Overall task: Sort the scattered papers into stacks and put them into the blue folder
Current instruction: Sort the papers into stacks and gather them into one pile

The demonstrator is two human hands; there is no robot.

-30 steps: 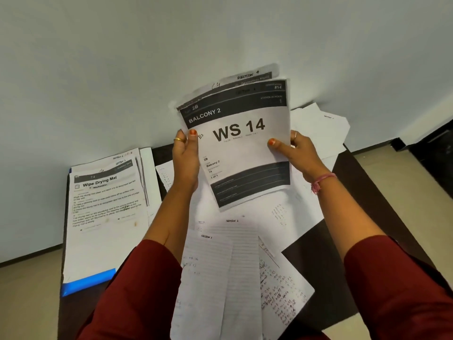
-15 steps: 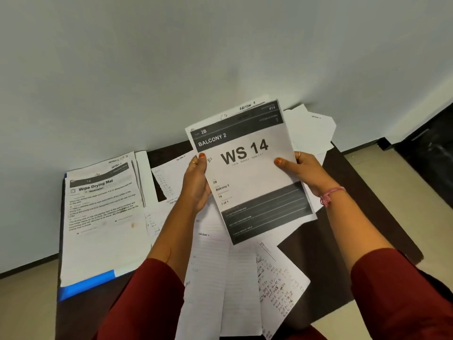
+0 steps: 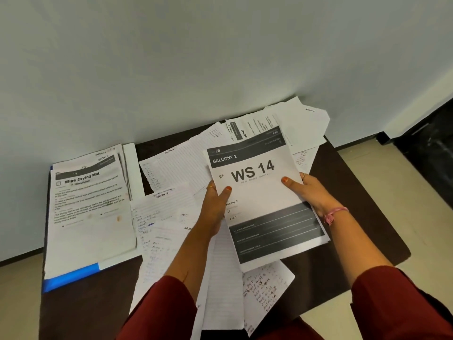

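Note:
I hold a stack of printed sheets [image 3: 259,192], its top page reading "WS 14 / BALCONY 2", just above the middle of the dark table [image 3: 362,217]. My left hand [image 3: 215,207] grips its left edge with the thumb on top. My right hand [image 3: 308,192] grips its right edge the same way. Loose lined and handwritten papers [image 3: 169,217] lie scattered under and around the stack. At the left, the blue folder [image 3: 71,278] lies under a neat pile topped by a "Wipe Drying Mat" sheet [image 3: 90,207]; only its blue front edge shows.
More loose sheets [image 3: 301,121] lean against the white wall [image 3: 220,57] at the table's back right. Beige floor [image 3: 404,173] runs along the right side, with a black object [image 3: 431,146] at the far right. Handwritten pages [image 3: 264,290] overhang the table's near edge.
Both hands have lowered the WS 14 stack from upright in front of the wall to nearly flat over the table. The view has tilted down.

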